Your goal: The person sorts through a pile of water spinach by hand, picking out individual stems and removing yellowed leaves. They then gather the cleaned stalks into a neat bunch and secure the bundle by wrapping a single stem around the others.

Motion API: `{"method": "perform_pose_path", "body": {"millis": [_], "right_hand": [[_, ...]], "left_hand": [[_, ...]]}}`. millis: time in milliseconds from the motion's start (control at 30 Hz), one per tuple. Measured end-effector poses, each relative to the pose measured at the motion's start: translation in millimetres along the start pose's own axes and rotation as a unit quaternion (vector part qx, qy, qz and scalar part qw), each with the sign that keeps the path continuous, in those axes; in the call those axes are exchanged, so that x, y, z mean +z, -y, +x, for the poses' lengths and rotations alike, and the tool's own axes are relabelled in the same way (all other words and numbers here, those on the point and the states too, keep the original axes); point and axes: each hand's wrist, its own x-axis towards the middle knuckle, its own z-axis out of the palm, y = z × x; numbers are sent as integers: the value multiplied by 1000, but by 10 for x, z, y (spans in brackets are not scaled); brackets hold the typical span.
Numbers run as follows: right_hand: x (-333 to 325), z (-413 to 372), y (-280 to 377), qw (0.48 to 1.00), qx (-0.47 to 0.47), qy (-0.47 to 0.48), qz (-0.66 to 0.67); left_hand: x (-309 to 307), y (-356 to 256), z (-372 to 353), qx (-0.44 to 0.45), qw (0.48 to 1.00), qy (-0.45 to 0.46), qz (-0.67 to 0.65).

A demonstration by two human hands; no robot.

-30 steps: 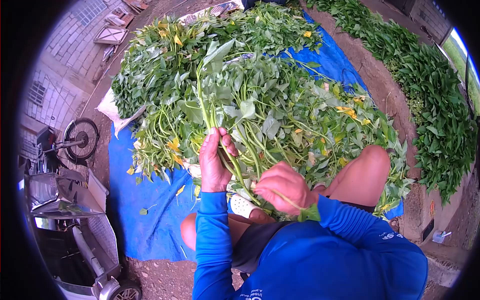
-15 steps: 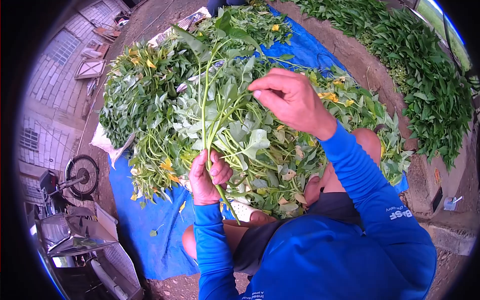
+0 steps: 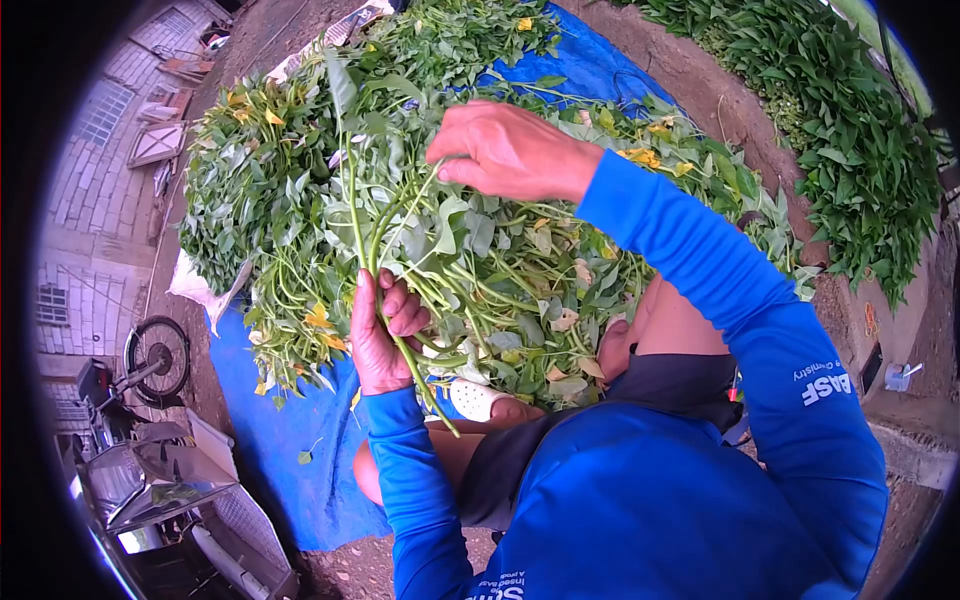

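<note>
My left hand (image 3: 385,330) is closed around the lower stems of a few water spinach stalks (image 3: 354,200), whose cut ends stick out below the fist. Above it, my right hand (image 3: 510,150) is pinched at the upper end of a thin side stem that rises from the same bunch. Its fingertips partly hide what they grip. Behind and under both hands spreads a large heap of loose water spinach (image 3: 540,270), with some yellowed leaves mixed in.
A blue tarp (image 3: 270,450) lies under the heap. Stacked greens (image 3: 250,180) stand at the left, and a long row of greens (image 3: 850,170) lines the right. A motorcycle (image 3: 150,370) is at the lower left. A pale clog (image 3: 475,398) shows on my foot.
Both hands have shifted left in view, and the right hand has moved inward over the bunch. The stalks in my left hand lean further left.
</note>
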Motion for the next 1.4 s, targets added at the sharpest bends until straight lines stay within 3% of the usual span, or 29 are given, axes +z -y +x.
{"method": "perform_pose_path", "body": {"millis": [33, 67, 100, 133, 200, 233, 267, 367, 533, 633, 733, 800, 933, 1067, 1167, 1267, 1400], "right_hand": [[151, -38, -343, 997, 12, -65, -48], [275, -90, -665, 988, 106, -101, -44], [332, -157, -863, 965, 236, -88, -73], [555, -257, -1223, 936, 336, -107, 5], [963, -590, -1590, 917, 395, -21, 49], [1272, -814, -1743, 918, 385, -5, 101], [1467, -944, -1693, 920, 386, 25, 66], [2008, -1015, -1415, 913, 360, -46, 189], [2291, -391, -894, 956, 236, -110, 136], [2471, -12, -784, 974, 223, -39, 14], [2552, 239, -845, 956, 268, 106, -44], [2543, 320, -931, 946, 313, 83, 9], [1946, 496, -980, 888, 404, 47, 214], [947, 316, -927, 778, 368, 38, 507], [473, 12, -789, 775, 321, 57, 541], [312, -262, -510, 800, 308, 13, 514], [305, -435, -335, 761, 232, 0, 606]], "left_hand": [[24, -32, -16, 28, 997, -36, 60], [29, -90, -39, 46, 993, -66, 85], [31, -161, -58, 67, 987, -95, 109], [42, -218, -85, 96, 980, -133, 110], [0, -340, -112, 127, 972, -180, 84], [10, -387, -129, 138, 964, -213, 81], [15, -407, -151, 144, 957, -231, 102], [-10, -463, -207, 214, 940, -234, 129], [-40, -590, -226, 256, 928, -258, 85], [-13, -551, -183, 244, 925, -276, 96], [41, -517, -136, 230, 928, -275, 102], [47, -510, -133, 224, 928, -275, 111], [32, -555, -199, 228, 925, -285, 109], [-93, -585, -219, 225, 925, -281, 122], [-101, -566, -189, 235, 919, -279, 147], [-104, -502, -150, 244, 914, -278, 165], [-64, -401, -143, 241, 912, -279, 179]]}}
